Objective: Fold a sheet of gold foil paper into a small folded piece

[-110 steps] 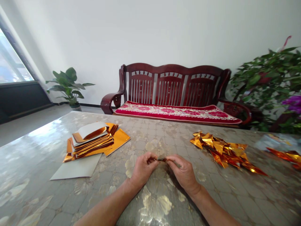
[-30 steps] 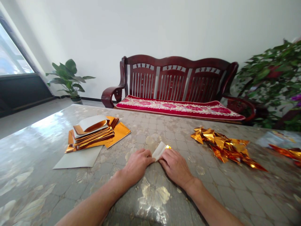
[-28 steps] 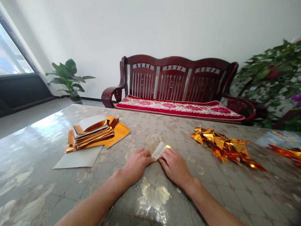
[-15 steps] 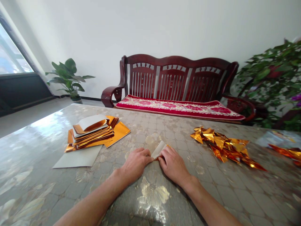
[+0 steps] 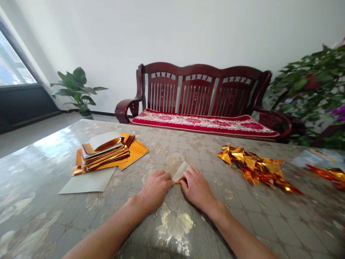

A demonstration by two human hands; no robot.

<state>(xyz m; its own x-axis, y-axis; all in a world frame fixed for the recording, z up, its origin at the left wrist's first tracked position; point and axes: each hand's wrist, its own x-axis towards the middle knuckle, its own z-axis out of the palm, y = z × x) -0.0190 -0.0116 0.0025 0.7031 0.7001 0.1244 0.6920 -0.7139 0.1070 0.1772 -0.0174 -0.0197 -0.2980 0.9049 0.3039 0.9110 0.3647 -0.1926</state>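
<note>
Between my two hands, a small folded piece of gold foil paper (image 5: pixel 180 171) lies on the table, its pale backing mostly facing up and a bit of gold showing at the near edge. My left hand (image 5: pixel 159 185) pinches its left corner with thumb and fingers together. Curled over the right side is my right hand (image 5: pixel 197 185), its fingers closed on the paper and hiding part of it. To the left rests a stack of gold foil sheets (image 5: pixel 105 154), with a pale sheet (image 5: pixel 88 181) under it. Folded gold foil pieces (image 5: pixel 253 162) are heaped to the right.
The table (image 5: pixel 129 230) has a glossy patterned cover. At its far right lie a clear plastic bag (image 5: pixel 309 158) and more orange-gold foil (image 5: pixel 329 174). Beyond the table stand a wooden bench (image 5: pixel 199 90) with a red cushion, and potted plants (image 5: pixel 78 90) on either side.
Both hands stay on the folded paper. My right fingers have shifted slightly, and a little more gold shows at the near edge. The view has moved a touch.
</note>
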